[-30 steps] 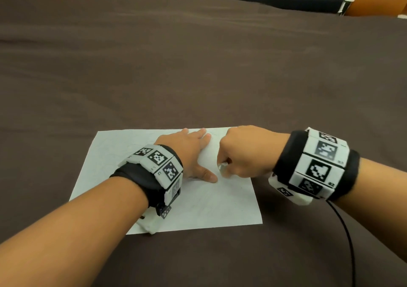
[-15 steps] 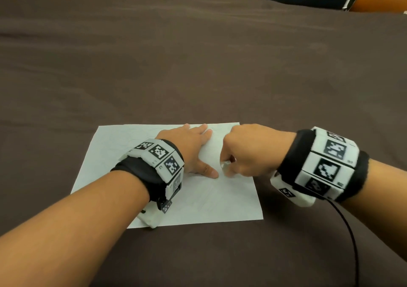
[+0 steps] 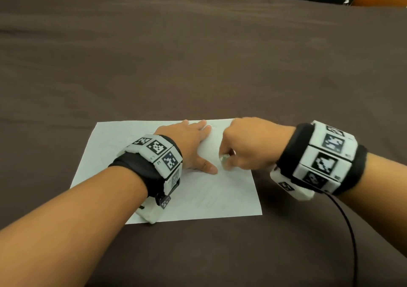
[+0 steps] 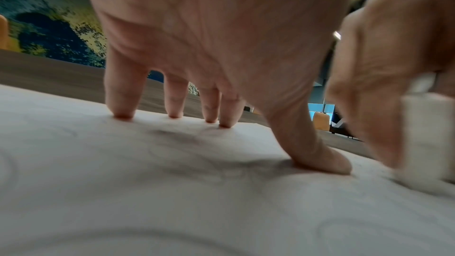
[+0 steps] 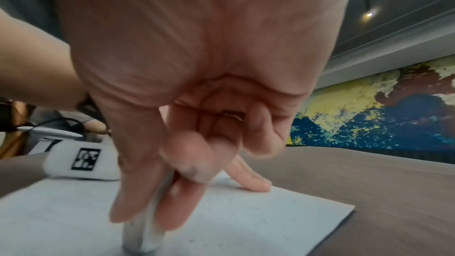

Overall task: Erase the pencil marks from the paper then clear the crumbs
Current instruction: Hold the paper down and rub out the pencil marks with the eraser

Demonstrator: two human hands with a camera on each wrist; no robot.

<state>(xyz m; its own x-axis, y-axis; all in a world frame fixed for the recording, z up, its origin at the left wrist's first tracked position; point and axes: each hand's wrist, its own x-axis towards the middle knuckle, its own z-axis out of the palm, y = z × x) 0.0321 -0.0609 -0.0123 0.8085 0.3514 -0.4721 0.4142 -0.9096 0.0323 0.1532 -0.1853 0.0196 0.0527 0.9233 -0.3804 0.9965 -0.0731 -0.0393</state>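
A white sheet of paper (image 3: 123,146) with faint pencil marks (image 3: 204,196) lies on the brown table. My left hand (image 3: 193,148) lies flat on the sheet, fingers straight and tips pressing down, as the left wrist view shows with the fingertips (image 4: 123,113) and thumb on the paper (image 4: 172,201). My right hand (image 3: 244,146) pinches a white eraser (image 3: 224,161) between thumb and fingers, just right of the left thumb. The eraser (image 5: 145,238) stands upright with its lower end on the paper (image 5: 246,221). The eraser (image 4: 428,139) is blurred in the left wrist view.
The brown table (image 3: 198,55) stretches far beyond the sheet on all sides. A black cable (image 3: 350,231) runs from my right wristband toward the near edge. Small dark specks (image 5: 263,221) dot the paper near the eraser. Orange chairs and a dark sofa stand past the table's far edge.
The right hand with the eraser has shifted only slightly over the paper near the left thumb. The left hand stays flat on the sheet.
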